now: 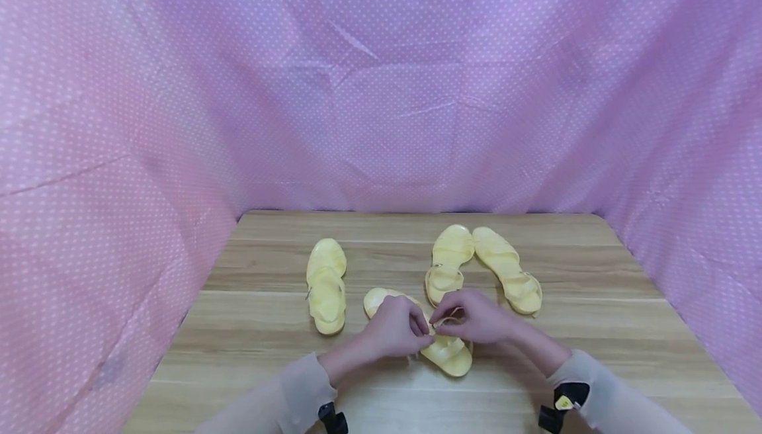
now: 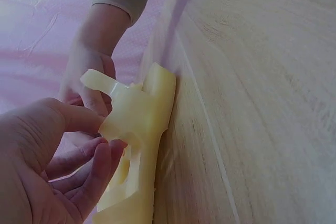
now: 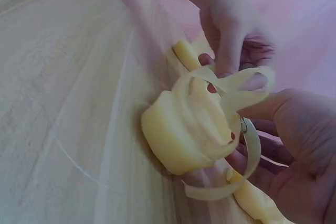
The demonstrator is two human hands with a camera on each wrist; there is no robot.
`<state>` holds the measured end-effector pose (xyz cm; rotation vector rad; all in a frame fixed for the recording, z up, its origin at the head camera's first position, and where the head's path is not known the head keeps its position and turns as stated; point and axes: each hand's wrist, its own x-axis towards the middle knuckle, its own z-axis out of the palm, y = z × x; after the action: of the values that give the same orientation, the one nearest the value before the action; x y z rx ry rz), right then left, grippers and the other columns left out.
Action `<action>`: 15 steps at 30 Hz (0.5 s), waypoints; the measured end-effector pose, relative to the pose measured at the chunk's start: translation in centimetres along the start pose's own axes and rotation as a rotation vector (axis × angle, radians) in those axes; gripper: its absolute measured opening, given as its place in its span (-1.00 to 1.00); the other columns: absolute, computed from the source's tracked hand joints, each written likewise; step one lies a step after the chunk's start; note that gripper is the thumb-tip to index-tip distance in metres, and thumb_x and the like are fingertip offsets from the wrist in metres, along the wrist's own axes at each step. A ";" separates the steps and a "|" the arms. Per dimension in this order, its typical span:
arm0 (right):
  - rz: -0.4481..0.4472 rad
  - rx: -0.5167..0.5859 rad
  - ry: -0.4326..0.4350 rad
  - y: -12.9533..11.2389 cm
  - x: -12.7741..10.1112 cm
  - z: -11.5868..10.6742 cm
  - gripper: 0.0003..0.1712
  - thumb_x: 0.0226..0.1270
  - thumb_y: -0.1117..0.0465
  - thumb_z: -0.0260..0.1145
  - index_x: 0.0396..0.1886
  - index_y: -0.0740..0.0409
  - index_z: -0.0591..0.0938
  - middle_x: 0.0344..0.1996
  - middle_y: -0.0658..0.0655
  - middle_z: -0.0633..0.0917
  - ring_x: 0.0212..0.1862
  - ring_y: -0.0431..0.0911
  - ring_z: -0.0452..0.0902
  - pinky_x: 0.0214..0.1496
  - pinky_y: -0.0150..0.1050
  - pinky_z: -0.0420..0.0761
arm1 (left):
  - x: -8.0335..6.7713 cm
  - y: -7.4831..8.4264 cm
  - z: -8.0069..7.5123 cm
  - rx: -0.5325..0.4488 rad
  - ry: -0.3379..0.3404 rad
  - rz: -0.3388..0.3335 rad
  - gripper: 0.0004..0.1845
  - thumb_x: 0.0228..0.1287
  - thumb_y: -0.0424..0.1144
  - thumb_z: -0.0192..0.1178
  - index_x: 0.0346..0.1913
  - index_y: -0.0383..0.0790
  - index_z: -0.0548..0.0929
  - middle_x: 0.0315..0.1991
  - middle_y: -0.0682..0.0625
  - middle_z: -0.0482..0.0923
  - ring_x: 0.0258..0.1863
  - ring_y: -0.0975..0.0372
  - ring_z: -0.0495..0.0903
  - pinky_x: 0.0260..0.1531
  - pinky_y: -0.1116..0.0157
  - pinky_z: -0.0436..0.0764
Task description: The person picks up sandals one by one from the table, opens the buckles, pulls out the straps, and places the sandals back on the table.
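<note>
A pale yellow jelly sandal (image 1: 443,351) lies on the wooden table (image 1: 268,348) close to me, partly hidden under both hands. My left hand (image 1: 397,327) pinches its ankle strap (image 2: 105,83) from the left, and the sandal (image 2: 137,145) fills the left wrist view. My right hand (image 1: 475,318) pinches the strap (image 3: 239,85) from the right, near a small metal buckle (image 3: 243,126). The sandal's heel (image 3: 178,135) shows in the right wrist view.
Another yellow sandal (image 1: 326,285) lies alone to the left. A pair of sandals (image 1: 448,263) (image 1: 509,268) lies behind my hands to the right. Pink dotted cloth (image 1: 381,90) walls in the table at the back and both sides.
</note>
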<state>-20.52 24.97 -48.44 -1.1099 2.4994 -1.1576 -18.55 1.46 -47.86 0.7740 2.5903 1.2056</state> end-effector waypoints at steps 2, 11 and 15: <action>-0.022 0.000 0.000 0.4 0.0 -0.1 -0.87 0.38 0.20 0.53 -0.11 -0.02 0.84 -0.22 -0.04 0.83 -0.11 -0.26 0.75 -0.01 -0.31 0.79 | 0.0 -0.1 0.0 -0.027 -0.007 -0.021 -0.87 0.10 -0.26 0.59 -0.44 -0.13 0.81 -0.58 0.12 0.77 -0.62 0.56 0.62 -0.53 0.52 0.64; -0.085 0.072 -0.044 1.5 0.0 -0.3 -0.89 0.44 0.23 0.47 -0.09 0.00 0.82 -0.20 0.03 0.80 -0.07 -0.28 0.74 0.02 -0.29 0.80 | -0.1 -0.4 0.0 -0.079 -0.014 -0.067 -0.85 0.08 -0.21 0.61 -0.38 -0.19 0.85 -0.56 0.06 0.80 -0.60 0.50 0.67 -0.51 0.49 0.65; -0.077 0.095 -0.059 1.5 0.0 -0.1 -0.87 0.46 0.25 0.45 -0.06 0.02 0.80 -0.19 0.06 0.77 -0.07 -0.29 0.70 0.02 -0.29 0.80 | 0.1 -0.5 0.2 -0.082 -0.008 -0.057 -0.86 0.16 -0.19 0.56 -0.43 -0.17 0.88 -0.59 0.09 0.79 -0.64 0.53 0.64 -0.52 0.50 0.65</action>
<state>-21.43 25.71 -49.43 -1.2067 2.3511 -1.2306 -18.70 1.39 -48.36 0.6831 2.5212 1.2802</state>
